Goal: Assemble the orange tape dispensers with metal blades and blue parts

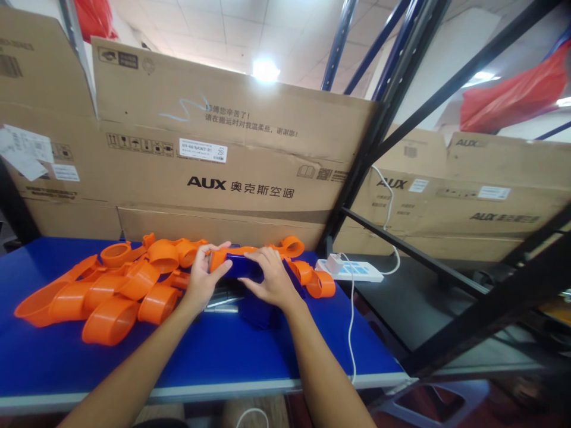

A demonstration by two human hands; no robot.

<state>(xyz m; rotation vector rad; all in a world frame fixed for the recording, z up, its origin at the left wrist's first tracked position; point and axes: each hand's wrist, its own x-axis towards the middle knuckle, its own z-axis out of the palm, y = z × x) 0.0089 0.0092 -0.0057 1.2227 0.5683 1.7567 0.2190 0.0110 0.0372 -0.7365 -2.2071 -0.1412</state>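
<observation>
Between both hands, above the blue tabletop (196, 362), is a plastic part (236, 265) with an orange upper edge and a glossy dark blue face. My left hand (203, 278) grips its left end, thumb on the near face and fingers behind. My right hand (270, 282) holds the right end with thumb and fingers curved round it. Beneath the hands lie thin silvery metal pieces (223, 306) and dark blue parts (259, 315), partly covered. A heap of orange plastic rings with long flat arms (116, 288) lies left of my left hand.
More orange rings (320, 283) lie right of my right hand. A white power strip (350, 270) with a plug and cable sits at the table's right edge, beside a black metal shelf post (352, 172). Large AUX cartons (241, 160) stand behind the table.
</observation>
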